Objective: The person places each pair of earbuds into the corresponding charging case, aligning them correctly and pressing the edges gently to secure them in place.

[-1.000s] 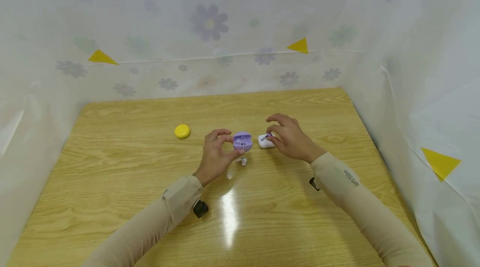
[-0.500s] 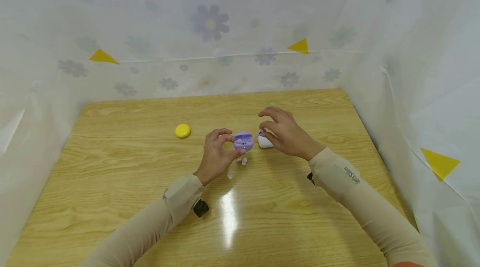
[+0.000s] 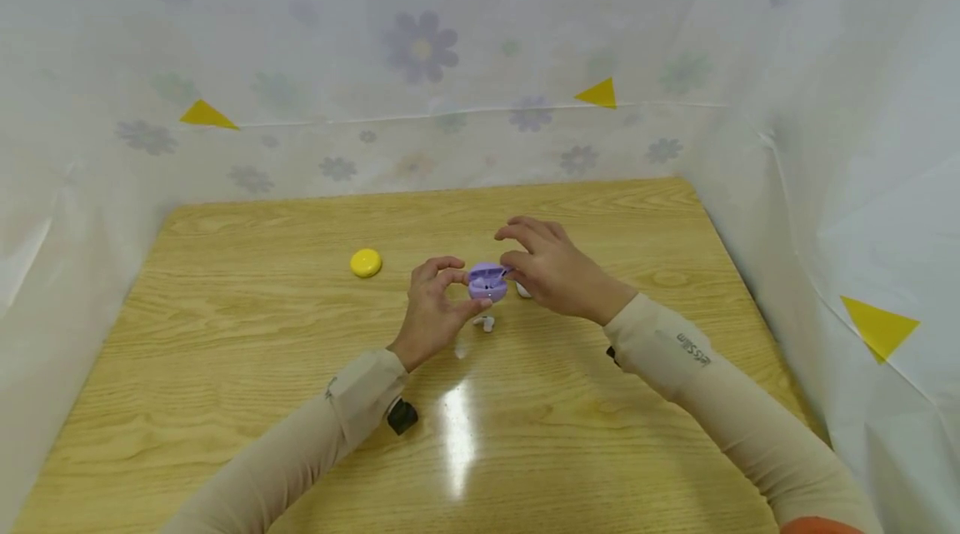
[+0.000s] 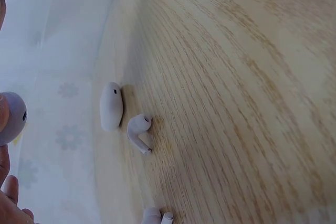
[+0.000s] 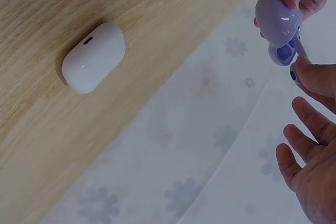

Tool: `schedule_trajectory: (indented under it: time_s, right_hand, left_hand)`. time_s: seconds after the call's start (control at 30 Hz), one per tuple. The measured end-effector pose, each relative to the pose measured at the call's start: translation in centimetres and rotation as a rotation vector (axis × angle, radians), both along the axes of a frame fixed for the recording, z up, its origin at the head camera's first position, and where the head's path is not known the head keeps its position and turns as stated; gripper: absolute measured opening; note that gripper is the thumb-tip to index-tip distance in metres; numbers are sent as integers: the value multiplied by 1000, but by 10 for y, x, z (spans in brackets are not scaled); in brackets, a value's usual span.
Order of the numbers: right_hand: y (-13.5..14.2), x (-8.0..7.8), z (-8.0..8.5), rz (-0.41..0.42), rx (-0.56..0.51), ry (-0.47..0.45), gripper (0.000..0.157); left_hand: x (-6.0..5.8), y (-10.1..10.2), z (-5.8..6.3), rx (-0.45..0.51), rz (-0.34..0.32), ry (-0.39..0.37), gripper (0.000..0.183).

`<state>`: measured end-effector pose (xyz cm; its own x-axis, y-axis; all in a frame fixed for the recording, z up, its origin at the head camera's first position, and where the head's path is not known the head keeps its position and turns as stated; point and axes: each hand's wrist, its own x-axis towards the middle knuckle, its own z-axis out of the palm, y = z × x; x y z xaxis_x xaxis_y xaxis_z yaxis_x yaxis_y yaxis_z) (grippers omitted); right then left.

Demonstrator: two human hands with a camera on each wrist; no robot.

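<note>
My left hand holds a purple earbud charging case between thumb and fingers, its lid raised, above the table. Thumb and index finger of my right hand pinch a purple earbud, its stem right at the opening of the case in the right wrist view. The other fingers of that hand are spread. Beneath the purple case lie white earbuds on the wood. A closed white charging case rests beyond them, mostly covered by my right hand in the head view.
A round yellow case lies on the table to the left of my left hand. The wooden table ends at the back against a white flowered sheet, and white sheeting also hangs at both sides.
My right hand has moved left with the purple earbud, from over the white case to the opening of the purple case. My left hand stays nearly still.
</note>
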<state>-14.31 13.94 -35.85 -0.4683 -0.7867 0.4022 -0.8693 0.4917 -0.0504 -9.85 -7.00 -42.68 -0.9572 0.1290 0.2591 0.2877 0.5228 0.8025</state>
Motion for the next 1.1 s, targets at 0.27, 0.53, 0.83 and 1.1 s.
schedule_trajectory:
  time_s: [0.27,0.53,0.83,1.1]
  right_hand:
    - [-5,1,-2,18,38,41,16]
    - [-9,2,-2,41,34,53,14]
    - [-12,5,0,38,57,33,18]
    - [-13,4,1,41,80,27,18]
  left_hand:
    - [0,0,1,5,2,1,27]
    - [1,1,0,24,7,11,27]
    - [2,1,0,32,1,-1,26]
    - [2,1,-1,30,-4,15,26]
